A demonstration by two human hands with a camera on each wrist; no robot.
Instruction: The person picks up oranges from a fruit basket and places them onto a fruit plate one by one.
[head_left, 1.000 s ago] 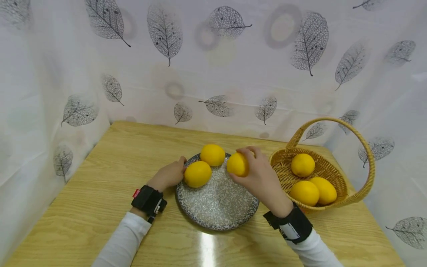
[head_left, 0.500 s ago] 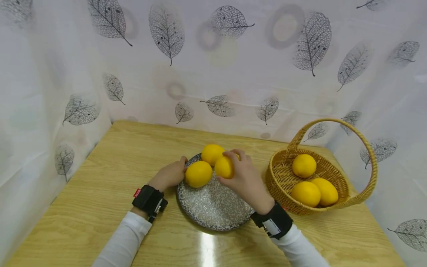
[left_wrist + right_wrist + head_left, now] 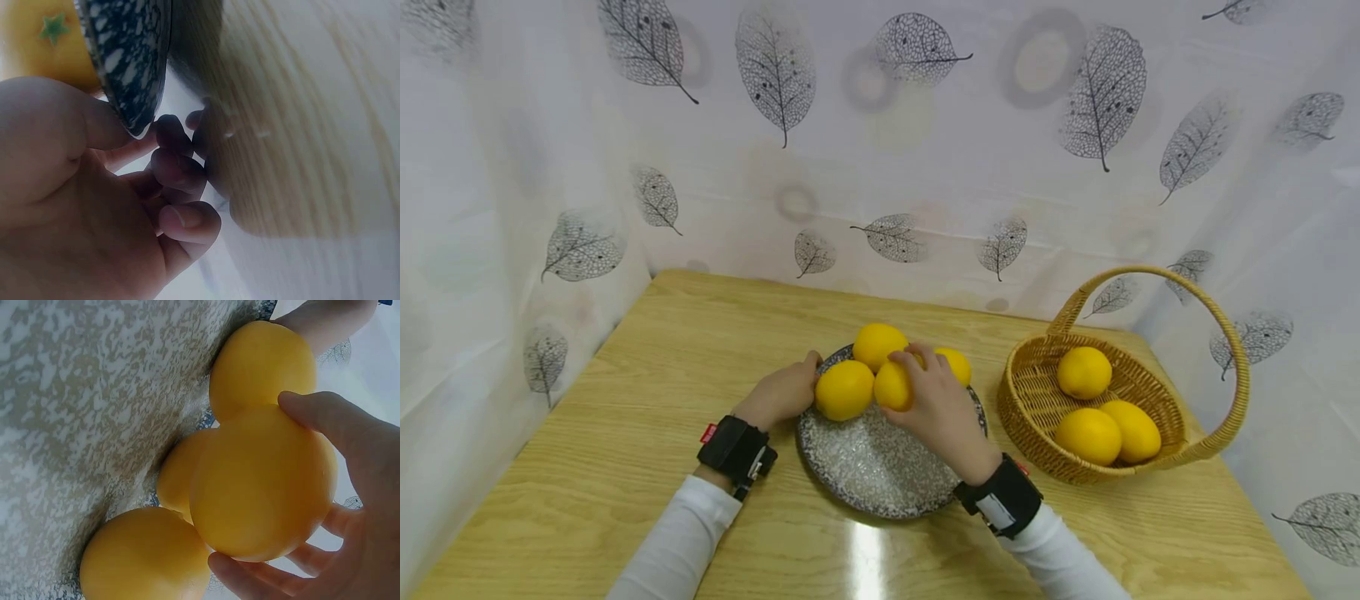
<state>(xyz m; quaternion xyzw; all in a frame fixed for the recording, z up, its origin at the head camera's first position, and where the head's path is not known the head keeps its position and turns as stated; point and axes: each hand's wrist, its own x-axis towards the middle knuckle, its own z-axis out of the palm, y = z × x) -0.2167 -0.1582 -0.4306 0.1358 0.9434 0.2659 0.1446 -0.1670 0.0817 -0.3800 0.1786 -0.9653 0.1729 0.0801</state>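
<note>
A speckled grey plate with a dark rim lies on the table. My left hand grips its left rim; in the left wrist view the thumb is on the upper side and curled fingers are below. My right hand holds a yellow citrus fruit over the plate, thumb and fingertips round its sides. Against it in the head view are a left fruit and a back fruit; another fruit shows partly behind my right hand. A green star-shaped stem mark shows on one fruit.
To the right stands a wicker basket with a tall arched handle. Three more yellow fruits lie inside it. A leaf-printed curtain surrounds the wooden table at the back and sides.
My right hand has moved left with its fruit, up to the two fruits by my left hand. A fruit behind it has come into view. My left hand stays at the rim.
</note>
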